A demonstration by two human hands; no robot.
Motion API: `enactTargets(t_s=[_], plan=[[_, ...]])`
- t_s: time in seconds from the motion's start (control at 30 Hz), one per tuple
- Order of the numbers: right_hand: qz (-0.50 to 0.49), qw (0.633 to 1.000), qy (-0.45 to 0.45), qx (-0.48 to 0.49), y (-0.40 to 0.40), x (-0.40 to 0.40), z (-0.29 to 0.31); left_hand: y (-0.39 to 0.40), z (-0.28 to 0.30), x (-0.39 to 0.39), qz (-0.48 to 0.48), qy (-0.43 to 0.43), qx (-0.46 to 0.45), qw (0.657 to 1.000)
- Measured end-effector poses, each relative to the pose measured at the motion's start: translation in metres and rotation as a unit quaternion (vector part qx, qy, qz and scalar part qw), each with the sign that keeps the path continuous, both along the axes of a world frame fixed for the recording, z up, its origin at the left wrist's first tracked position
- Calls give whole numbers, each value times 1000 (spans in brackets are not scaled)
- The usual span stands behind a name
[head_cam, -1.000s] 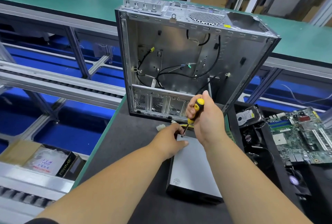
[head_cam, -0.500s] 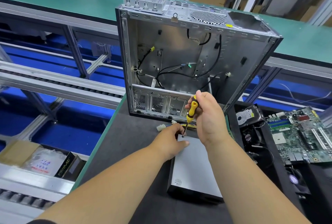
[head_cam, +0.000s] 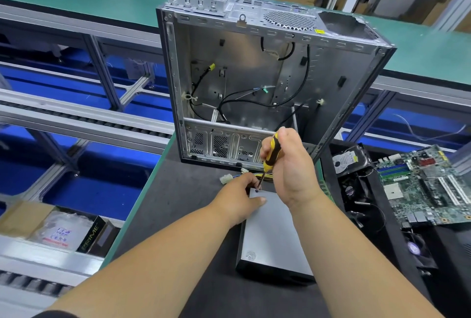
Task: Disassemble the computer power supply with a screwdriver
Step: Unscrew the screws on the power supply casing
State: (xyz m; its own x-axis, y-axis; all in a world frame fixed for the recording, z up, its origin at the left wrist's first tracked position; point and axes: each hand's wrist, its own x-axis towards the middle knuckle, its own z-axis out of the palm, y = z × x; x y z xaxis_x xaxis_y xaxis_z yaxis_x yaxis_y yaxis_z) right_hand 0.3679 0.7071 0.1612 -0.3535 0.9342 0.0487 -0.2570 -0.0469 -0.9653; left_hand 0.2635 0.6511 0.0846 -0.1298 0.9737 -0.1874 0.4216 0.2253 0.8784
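Observation:
A grey metal power supply (head_cam: 270, 236) lies flat on the dark mat, its cable bundle with a white connector (head_cam: 225, 179) trailing from its far end. My right hand (head_cam: 293, 167) grips a yellow and black screwdriver (head_cam: 271, 154), held almost upright, with its tip on a screw at the unit's far left corner. My left hand (head_cam: 239, 197) rests on that same corner, thumb lying on the top plate and fingers curled over the edge beside the tip.
An empty computer case (head_cam: 254, 83) stands open just behind the power supply. To the right lie a motherboard (head_cam: 428, 190), a hard drive (head_cam: 348, 160) and fans. A conveyor frame runs along the left, with boxes (head_cam: 63, 233) below.
My right hand has turned on the screwdriver handle and shifted slightly, the tip staying on the same corner screw. My left hand and the power supply have stayed put.

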Motion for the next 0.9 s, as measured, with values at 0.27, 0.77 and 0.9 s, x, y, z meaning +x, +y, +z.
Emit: enactTargets(t_s=[0.27, 0.77, 0.9], plan=[[-36, 997, 41, -50, -1, 2, 4, -1, 2, 1, 4, -13, -6, 1000], [11, 999, -32, -13, 2, -1, 6, -3, 2, 1, 3, -22, 1, 1000], [28, 999, 6, -28, -2, -8, 3, -3, 2, 1, 9, -21, 14, 1000]])
